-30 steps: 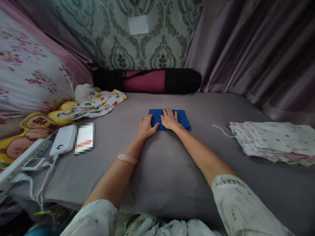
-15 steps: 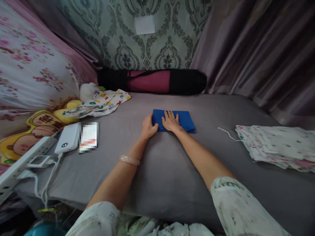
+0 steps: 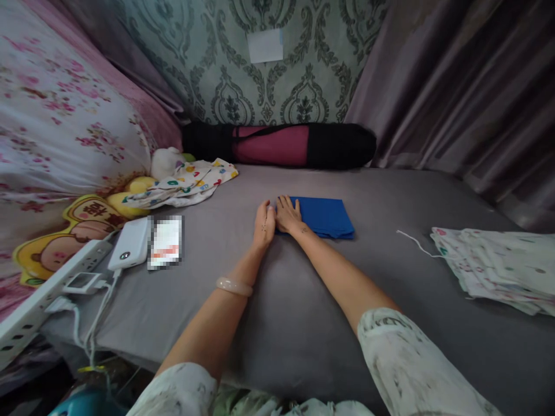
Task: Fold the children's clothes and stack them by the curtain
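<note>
Far wall: you have a black-and-pink roll bag (image 3: 280, 144) | far left: printed cloth (image 3: 186, 182) beside a white plush toy (image 3: 167, 162) | near left: white power bank (image 3: 130, 251), power strip (image 3: 52, 283) | right: stack of printed cloths (image 3: 498, 260), white string (image 3: 411, 240) just beside it

Folded blue cloth (image 3: 326, 216), flat on bed

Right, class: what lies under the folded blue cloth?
The folded blue cloth lies flat on the grey bedsheet. The right hand covers its left end; anything between cloth and sheet is hidden.

Grey bed (image 3: 281, 323): blue cloth (image 3: 325, 216), power bank (image 3: 130, 251), printed fabrics (image 3: 498, 260)
</note>
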A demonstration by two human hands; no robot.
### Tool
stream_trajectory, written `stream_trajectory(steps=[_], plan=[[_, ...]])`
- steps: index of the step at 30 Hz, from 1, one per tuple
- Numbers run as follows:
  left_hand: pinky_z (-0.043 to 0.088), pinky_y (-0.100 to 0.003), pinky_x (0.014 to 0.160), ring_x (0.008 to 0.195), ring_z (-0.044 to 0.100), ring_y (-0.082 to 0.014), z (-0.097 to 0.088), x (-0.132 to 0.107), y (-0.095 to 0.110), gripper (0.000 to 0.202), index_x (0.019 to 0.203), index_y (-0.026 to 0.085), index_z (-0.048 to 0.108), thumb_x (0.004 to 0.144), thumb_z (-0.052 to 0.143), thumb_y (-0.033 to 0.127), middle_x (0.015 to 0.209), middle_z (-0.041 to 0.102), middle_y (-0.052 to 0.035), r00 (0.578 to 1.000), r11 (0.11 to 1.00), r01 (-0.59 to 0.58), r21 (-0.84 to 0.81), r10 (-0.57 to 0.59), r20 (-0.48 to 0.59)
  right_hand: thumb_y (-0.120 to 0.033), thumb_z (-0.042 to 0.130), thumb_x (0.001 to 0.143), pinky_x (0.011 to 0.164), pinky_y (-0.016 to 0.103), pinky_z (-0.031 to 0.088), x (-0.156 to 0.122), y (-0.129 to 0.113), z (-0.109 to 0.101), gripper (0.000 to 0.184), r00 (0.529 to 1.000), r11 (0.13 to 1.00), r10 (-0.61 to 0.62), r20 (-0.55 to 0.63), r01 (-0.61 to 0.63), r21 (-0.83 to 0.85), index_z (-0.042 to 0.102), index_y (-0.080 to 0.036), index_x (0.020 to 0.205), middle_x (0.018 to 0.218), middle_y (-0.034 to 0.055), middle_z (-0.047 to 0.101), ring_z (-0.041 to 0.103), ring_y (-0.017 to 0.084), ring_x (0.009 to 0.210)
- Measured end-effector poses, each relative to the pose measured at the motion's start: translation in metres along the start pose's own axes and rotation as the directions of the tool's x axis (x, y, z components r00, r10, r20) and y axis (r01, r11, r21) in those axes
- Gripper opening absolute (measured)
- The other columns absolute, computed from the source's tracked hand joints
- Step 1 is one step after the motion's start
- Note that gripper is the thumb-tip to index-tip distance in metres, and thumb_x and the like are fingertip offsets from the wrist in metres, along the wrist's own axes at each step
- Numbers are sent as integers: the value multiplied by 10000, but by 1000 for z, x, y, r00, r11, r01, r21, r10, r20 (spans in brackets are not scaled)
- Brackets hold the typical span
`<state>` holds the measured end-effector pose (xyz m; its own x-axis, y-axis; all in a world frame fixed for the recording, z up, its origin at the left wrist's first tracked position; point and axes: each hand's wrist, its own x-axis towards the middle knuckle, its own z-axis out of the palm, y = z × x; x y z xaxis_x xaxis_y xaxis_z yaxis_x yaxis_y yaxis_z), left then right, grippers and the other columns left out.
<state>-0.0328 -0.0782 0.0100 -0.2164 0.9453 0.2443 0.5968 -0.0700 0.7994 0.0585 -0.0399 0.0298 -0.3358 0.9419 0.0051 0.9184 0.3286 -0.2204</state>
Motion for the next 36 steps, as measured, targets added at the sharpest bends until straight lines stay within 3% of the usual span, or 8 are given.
stream_trajectory(steps=[7,10,14,18,22,28,36], plan=[[292,-369,1139,1332,422,-212,4,-1,-4,502,1351,107,462,966,258,356,1414,488,-136,997,995,-76,-65,77,8,-308,256,962,1158,518,39,1,3,4,571,1000,1000,-8,30,8,18,272,-81,1486,1576,127,192,70,249,1459],[295,-367,1137,1332,423,-206,4,-1,-4,509,1356,115,464,971,239,362,1415,491,-129,996,995,-86,-53,87,15,-323,225,974,1163,502,39,2,7,0,562,999,993,-17,35,12,120,269,-101,1489,1579,111,189,71,234,1461],[282,-343,1139,1345,404,-185,5,-3,-1,536,1389,100,432,979,198,356,1431,474,-127,989,989,-134,66,130,66,-334,163,986,1168,411,130,0,24,-9,563,999,966,12,-35,-3,260,243,-118,1499,1581,98,187,124,191,1455],[194,-414,1170,1421,268,-199,7,-10,6,535,1447,164,371,985,207,378,1503,388,-70,970,929,-216,300,171,171,-320,229,979,1163,479,95,-12,52,-14,540,992,990,37,-118,-19,143,284,-143,1486,1577,101,201,115,221,1455],[124,-480,1177,1453,169,-220,9,-17,13,540,1463,256,354,981,228,463,1543,314,-9,939,837,-309,451,194,283,-384,234,986,1150,540,64,-22,71,-8,544,996,999,40,-84,-39,20,289,-192,1492,1583,89,184,101,257,1455],[142,-519,1164,1438,216,-252,10,-17,13,579,1457,253,368,964,234,527,1524,353,-36,906,760,-379,528,189,379,-417,211,982,1141,566,62,-21,74,3,576,999,999,43,-26,-44,-13,216,-208,1519,1576,96,206,142,259,1448],[177,-539,1149,1430,242,-257,10,-14,9,576,1459,249,360,950,285,507,1535,328,-47,899,750,-385,538,173,402,-392,200,978,1153,536,65,-21,75,-3,582,999,997,49,3,-49,65,206,-183,1520,1578,93,201,134,244,1451]])
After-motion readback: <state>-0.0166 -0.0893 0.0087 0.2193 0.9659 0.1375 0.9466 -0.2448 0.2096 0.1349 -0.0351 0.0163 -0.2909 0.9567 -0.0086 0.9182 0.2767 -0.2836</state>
